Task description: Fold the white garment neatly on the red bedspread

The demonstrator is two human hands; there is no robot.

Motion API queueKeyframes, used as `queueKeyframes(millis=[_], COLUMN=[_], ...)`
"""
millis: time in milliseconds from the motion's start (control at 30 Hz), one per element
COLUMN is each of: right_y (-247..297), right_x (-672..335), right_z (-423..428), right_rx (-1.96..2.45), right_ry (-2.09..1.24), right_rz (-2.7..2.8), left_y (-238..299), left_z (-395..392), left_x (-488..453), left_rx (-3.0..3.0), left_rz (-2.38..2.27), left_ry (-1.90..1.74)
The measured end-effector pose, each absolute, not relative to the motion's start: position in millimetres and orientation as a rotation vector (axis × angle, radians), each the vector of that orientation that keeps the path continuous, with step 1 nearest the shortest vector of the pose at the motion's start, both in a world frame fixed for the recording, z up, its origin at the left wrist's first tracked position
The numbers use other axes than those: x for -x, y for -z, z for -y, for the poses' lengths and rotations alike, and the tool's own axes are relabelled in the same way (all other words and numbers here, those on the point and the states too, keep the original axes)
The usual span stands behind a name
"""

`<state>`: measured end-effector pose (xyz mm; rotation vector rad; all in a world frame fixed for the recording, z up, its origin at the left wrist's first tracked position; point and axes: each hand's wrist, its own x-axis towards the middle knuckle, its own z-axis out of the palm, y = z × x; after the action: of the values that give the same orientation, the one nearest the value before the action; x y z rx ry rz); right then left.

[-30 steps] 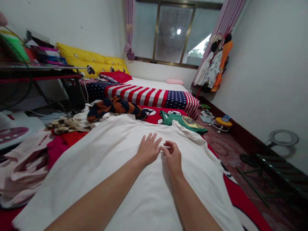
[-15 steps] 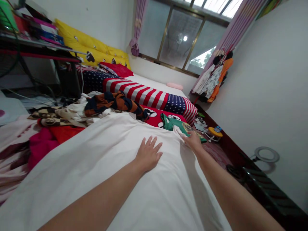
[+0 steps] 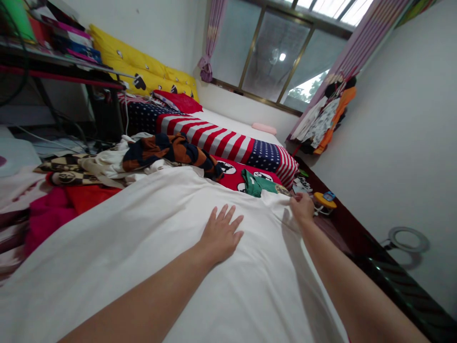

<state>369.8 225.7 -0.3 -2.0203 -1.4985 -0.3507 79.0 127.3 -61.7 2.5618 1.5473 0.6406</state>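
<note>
A large white cloth (image 3: 150, 238) lies spread over a bed in front of me. My left hand (image 3: 221, 233) rests flat on it near the middle, fingers stretched out. My right hand (image 3: 303, 207) is at the cloth's far right edge with its fingers closed on the fabric, which is drawn taut there. A green garment (image 3: 254, 185) lies just beyond that edge on a red blanket (image 3: 232, 175).
A heap of clothes, orange-and-navy (image 3: 167, 151) and checked (image 3: 67, 170), lies at the far left. A stars-and-stripes blanket (image 3: 228, 138) and yellow pillows (image 3: 143, 76) are farther back. A dark desk (image 3: 60, 76) stands left. Hung clothes (image 3: 324, 119) and a yellow stool (image 3: 324, 200) are right.
My right hand has left the middle of the white cloth, reached out to its far right edge and closed on the fabric. My left hand has stayed flat in place.
</note>
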Motion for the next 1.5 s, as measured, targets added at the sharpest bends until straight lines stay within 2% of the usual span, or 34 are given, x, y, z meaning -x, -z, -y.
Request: queueKeyframes(millis=[167,233,300,400,567,733,900,1033,1167,1300,1500], right_y=[31,33,31,30,39,40,26,14,9,16,27], right_x=[-351,-350,-350,-353,-369,-349,-298,-282,-291,-292,-262], right_z=[-215,-213,-211,-198,-146,-48,63,116,157,186,197], right_rx=[2.147,2.336,2.384,2.225,2.011,1.538,1.393,1.341,1.291,1.044,0.858], right_ry=[0.301,0.179,0.225,0.365,0.246,0.084,-0.119,-0.141,-0.086,-0.058,-0.282], right_rz=[1.948,1.998,1.956,2.061,2.127,2.153,2.349,2.316,2.292,2.445,2.648], left_y=[60,60,60,60,59,58,56,51,41,27,30], left_z=[-127,-127,-127,-127,-128,-130,-132,-129,-94,-32,19], left_x=[-79,-78,-78,-78,-77,-76,-76,-68,-41,-7,19], left_rx=[-2.559,-2.563,-2.566,-2.569,-2.570,-2.593,-2.571,-2.592,-2.634,-2.604,-2.445], left_rz=[-1.537,-1.534,-1.531,-1.525,-1.523,-1.523,-1.513,-1.365,-1.052,-0.695,-0.483], left_ry=[-0.632,-0.639,-0.643,-0.627,-0.610,-0.565,-0.630,-0.671,-0.748,-0.719,-0.575])
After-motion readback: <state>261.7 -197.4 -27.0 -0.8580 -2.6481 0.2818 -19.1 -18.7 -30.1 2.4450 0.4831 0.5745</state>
